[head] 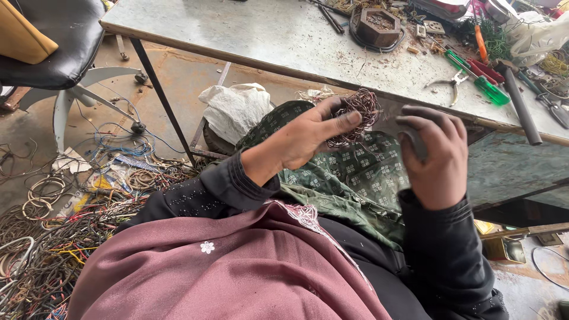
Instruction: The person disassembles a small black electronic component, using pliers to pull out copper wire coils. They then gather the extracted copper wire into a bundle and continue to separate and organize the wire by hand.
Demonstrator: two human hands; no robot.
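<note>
Left hand [311, 139] is gripping a tangled bundle of copper wire [355, 115], thumb and fingers closed around it, holding it above the lap just in front of the table edge. Right hand [435, 157] is curling narrowly around a small dark object, mostly hidden by the fingers; cannot tell what it is. The two hands are sitting close together, not touching. The bundle is looking bare and reddish, with no coloured insulation visible on it, so stripping of this piece seems largely done; judging by the large heap of mixed cables [65, 237] lying on the floor at left, much unprocessed material is remaining. A green patterned cloth [349, 172] is covering the lap beneath the hands. On the metal table [249, 35] pliers [448, 82], green-handled screwdrivers [480, 80] and a hexagonal wooden box [379, 25] are lying well apart from the hands, none in use. A white bag [234, 109] is resting under the table, a black chair [59, 47] standing at far left.
</note>
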